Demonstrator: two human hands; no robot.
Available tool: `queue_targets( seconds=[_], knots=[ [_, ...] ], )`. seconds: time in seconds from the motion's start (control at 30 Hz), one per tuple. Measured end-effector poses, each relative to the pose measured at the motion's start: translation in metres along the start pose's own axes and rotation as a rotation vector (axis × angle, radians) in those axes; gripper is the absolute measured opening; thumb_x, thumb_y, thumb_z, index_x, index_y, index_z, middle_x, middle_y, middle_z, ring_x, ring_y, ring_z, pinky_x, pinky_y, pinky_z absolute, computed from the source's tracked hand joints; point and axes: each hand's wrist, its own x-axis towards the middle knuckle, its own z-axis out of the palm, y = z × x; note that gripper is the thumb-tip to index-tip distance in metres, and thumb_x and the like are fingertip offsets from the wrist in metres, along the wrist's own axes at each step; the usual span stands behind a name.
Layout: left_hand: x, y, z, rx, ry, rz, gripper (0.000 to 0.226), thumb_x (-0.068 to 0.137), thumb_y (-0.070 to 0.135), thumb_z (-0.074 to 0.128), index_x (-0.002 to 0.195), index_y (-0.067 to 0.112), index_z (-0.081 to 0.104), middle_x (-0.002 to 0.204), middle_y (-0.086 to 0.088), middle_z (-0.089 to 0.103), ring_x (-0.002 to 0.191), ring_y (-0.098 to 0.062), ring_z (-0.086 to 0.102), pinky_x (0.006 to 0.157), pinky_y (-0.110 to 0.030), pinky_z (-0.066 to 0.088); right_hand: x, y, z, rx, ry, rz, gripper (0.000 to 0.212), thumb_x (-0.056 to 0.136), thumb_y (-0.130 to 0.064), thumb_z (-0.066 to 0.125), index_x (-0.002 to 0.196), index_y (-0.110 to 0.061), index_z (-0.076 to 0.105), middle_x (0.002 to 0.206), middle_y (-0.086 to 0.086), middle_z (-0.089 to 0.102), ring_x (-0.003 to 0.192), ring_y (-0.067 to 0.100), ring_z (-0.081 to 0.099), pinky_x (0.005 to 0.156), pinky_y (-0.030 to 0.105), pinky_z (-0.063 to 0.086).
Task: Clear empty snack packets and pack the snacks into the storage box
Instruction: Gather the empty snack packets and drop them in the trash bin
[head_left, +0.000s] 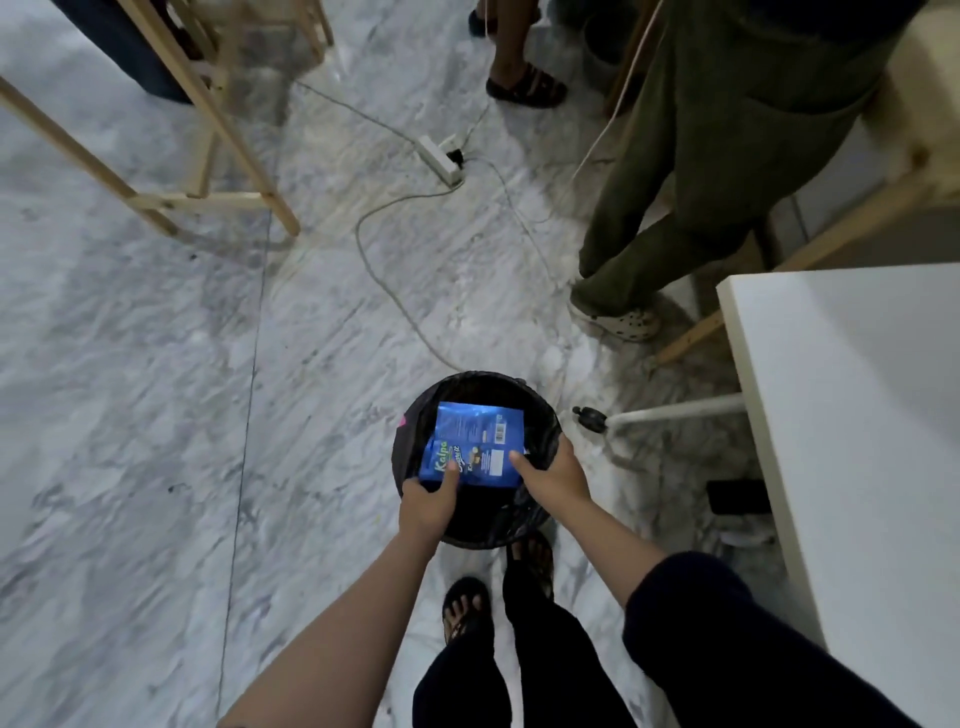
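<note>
Over the black-lined bin (415, 441), left hand (427, 506) and right hand (553, 475) pinch the blue snack packet (475, 444) by its near corners (flat, centred), apparently so it drops cleanly inside.

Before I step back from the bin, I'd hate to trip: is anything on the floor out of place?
Yes. A power strip lies loose on the open floor, and its cable snakes across to just behind the bin. Both hands, left hand and right hand, hold the blue packet over the bin.
</note>
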Motion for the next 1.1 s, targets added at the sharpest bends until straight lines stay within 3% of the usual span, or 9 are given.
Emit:
queue_targets(
  seconds=[0.2,0.33,0.4,0.6,0.73,0.83,0.97,1.1],
  knots=[
    [-0.042,0.001,-0.012,0.036,-0.084,0.052,0.11,0.051,0.085,0.054,0.128,0.008,0.051,0.121,-0.011,0.063,0.106,-0.026,0.063,0.091,-0.041,0.054,-0.069,-0.011,-0.023,0.001,0.087,-0.035,0.082,0.086,-0.043,0.062,0.149,-0.012,0.019,0.15,0.006,0.037,0.136,0.024,0.039,0.105,0.033,0.037],
    [-0.092,0.015,-0.018,0.099,-0.15,0.124,0.097,0.058,0.078,0.054,0.12,0.003,0.055,0.117,-0.012,0.064,0.105,-0.028,0.062,0.095,-0.043,0.05,-0.125,-0.006,-0.034,0.052,0.164,-0.043,0.082,0.086,-0.047,0.06,0.149,-0.014,0.02,0.151,0.004,0.035,0.138,0.022,0.037,0.106,0.031,0.035],
    [-0.119,0.022,-0.019,0.122,-0.192,0.177,0.094,0.062,0.074,0.056,0.126,0.006,0.054,0.124,-0.011,0.062,0.111,-0.028,0.06,0.1,-0.044,0.046,-0.155,0.0,-0.04,0.094,0.199,-0.035,0.081,0.087,-0.047,0.06,0.149,-0.013,0.02,0.151,0.005,0.036,0.138,0.022,0.036,0.105,0.03,0.035],
    [-0.206,0.04,-0.011,0.317,-0.322,0.327,0.085,0.086,0.061,0.048,0.145,0.004,0.029,0.15,-0.014,0.035,0.137,-0.032,0.035,0.112,-0.041,0.031,-0.243,0.02,-0.064,0.192,0.356,-0.074,0.078,0.087,-0.047,0.059,0.148,-0.013,0.024,0.15,0.005,0.037,0.136,0.022,0.038,0.106,0.031,0.035],
    [-0.259,0.04,0.015,0.401,-0.417,0.474,0.078,0.089,0.055,0.049,0.139,-0.003,0.033,0.14,-0.016,0.046,0.126,-0.032,0.047,0.099,-0.033,0.04,-0.295,0.043,-0.089,0.247,0.481,-0.108,0.075,0.091,-0.042,0.055,0.15,-0.011,0.019,0.153,0.005,0.031,0.139,0.022,0.033,0.106,0.027,0.031],
    [-0.307,0.035,0.037,0.443,-0.493,0.608,0.069,0.091,0.052,0.047,0.138,0.003,0.035,0.129,-0.01,0.052,0.112,-0.027,0.053,0.084,-0.028,0.039,-0.332,0.072,-0.108,0.263,0.65,-0.154,0.069,0.092,-0.041,0.054,0.147,-0.01,0.027,0.15,0.006,0.037,0.136,0.021,0.038,0.104,0.026,0.032],
    [-0.365,0.013,0.062,0.482,-0.582,0.718,0.071,0.088,0.058,0.048,0.138,0.009,0.038,0.137,-0.01,0.05,0.121,-0.029,0.052,0.101,-0.04,0.044,-0.379,0.118,-0.129,0.326,0.775,-0.081,0.069,0.092,-0.045,0.05,0.148,-0.013,0.025,0.153,0.005,0.033,0.139,0.021,0.033,0.112,0.031,0.029],
    [-0.42,-0.033,0.086,0.555,-0.674,0.784,0.073,0.088,0.059,0.047,0.141,0.01,0.035,0.144,-0.009,0.043,0.128,-0.027,0.046,0.104,-0.039,0.04,-0.431,0.179,-0.144,0.364,0.89,0.001,0.065,0.093,-0.044,0.05,0.147,-0.015,0.027,0.153,0.004,0.034,0.14,0.02,0.033,0.113,0.033,0.029]
  ],
)
